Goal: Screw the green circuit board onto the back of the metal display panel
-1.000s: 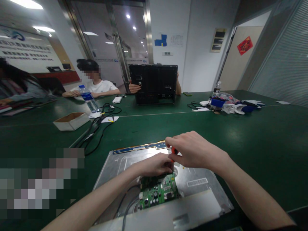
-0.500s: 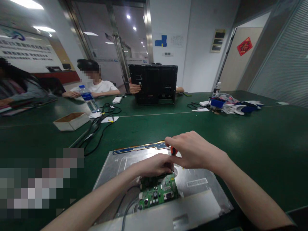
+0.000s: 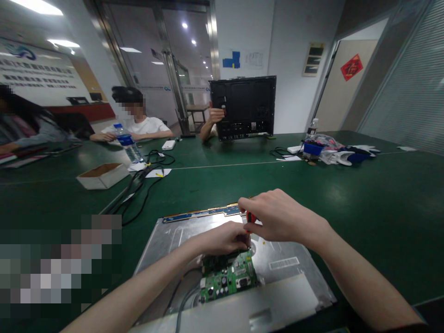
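Observation:
My right hand point(image 3: 277, 215) is closed round the red and black handle of a screwdriver point(image 3: 250, 217), which points down at the upper edge of a green circuit board point(image 3: 229, 280). Pressed close below it, my left hand point(image 3: 227, 238) has its fingers curled in at the screwdriver's shaft; the fingertips are partly hidden. The circuit board lies on the silver metal back of a display panel point(image 3: 284, 252). Along the panel's far edge runs a narrow blue board strip point(image 3: 194, 214). Dark cables point(image 3: 183, 296) lead from the circuit board's left side.
Black cables point(image 3: 138, 194), an open cardboard box point(image 3: 103, 175) and a water bottle point(image 3: 127, 142) are at the left on the green table point(image 3: 215, 185). Across it a person holds up a black monitor housing point(image 3: 244, 106). Gloves and bags point(image 3: 333, 150) lie at the right. Other people sit at the left.
The person opposite has lifted and tilted the black monitor housing, moving it to the right. My hands have stayed almost in place, with the screwdriver handle slightly turned.

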`<state>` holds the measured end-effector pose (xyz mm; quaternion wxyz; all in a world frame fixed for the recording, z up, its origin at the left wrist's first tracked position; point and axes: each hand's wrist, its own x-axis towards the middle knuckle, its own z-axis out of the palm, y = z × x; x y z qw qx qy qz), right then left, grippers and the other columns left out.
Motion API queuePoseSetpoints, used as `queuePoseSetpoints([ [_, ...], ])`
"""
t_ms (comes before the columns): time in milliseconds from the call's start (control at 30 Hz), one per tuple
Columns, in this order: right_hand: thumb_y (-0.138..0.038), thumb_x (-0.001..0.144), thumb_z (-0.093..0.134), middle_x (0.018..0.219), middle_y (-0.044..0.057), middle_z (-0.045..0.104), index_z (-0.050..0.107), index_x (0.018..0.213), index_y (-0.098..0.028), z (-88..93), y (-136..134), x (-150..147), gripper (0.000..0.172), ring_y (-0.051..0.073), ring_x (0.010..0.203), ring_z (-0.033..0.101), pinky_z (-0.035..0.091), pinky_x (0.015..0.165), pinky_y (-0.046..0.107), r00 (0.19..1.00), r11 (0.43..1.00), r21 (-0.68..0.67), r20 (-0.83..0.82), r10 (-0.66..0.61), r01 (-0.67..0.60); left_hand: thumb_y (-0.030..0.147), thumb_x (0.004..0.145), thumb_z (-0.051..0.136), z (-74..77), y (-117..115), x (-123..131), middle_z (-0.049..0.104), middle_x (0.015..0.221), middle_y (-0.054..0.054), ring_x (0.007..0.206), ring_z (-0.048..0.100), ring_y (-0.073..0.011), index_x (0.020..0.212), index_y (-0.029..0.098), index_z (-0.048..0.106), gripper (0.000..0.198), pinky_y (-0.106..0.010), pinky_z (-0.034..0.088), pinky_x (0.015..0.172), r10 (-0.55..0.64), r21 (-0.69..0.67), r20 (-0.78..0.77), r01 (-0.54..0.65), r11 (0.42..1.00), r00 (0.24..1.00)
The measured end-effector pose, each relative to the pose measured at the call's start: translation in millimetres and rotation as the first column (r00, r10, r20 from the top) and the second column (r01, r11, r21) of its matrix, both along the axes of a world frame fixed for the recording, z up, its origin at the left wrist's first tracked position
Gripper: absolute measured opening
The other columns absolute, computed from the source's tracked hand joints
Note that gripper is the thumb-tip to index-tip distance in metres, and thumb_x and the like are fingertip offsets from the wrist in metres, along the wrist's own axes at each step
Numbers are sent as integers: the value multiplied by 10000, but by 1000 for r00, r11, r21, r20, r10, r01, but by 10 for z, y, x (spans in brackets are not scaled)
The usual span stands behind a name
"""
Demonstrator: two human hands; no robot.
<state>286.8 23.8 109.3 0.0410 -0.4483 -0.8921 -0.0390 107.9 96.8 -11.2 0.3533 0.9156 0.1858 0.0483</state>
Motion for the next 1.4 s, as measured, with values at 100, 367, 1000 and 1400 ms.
queuePoseSetpoints([
  [100,-320,886,637,822,25,716,564,954,-197,1,1,14,158,148,624,593,186,509,270,1000,1000,-1,-5,5,-5,56,786,634,7,-3,-5,662,811,7,774,610,-168,834,173,655,128,-233,454,698,2,2,4,-2,1000,1000],
  [367,-310,873,644,788,12,702,558,942,-201,8,2,54,155,149,602,580,178,499,270,999,999,48,-32,10,-9,72,809,645,-6,7,-15,670,822,7,758,610,-159,842,179,658,112,-230,463,701,-20,8,-1,20,1000,1000],
  [1000,-317,874,663,787,5,703,585,984,-212,90,10,174,170,159,639,610,235,522,249,992,997,52,-112,-56,62,240,871,559,399,245,-310,665,895,-35,822,609,-186,905,173,627,101,-285,466,749,188,35,90,-192,981,978],
  [1400,-425,842,646,705,-11,610,594,825,-188,-382,189,826,243,133,589,556,405,548,260,686,958,-222,-670,-285,182,273,815,545,195,108,-846,625,773,-29,687,563,-183,839,166,616,131,-249,382,615,378,204,-134,-348,915,916],
])
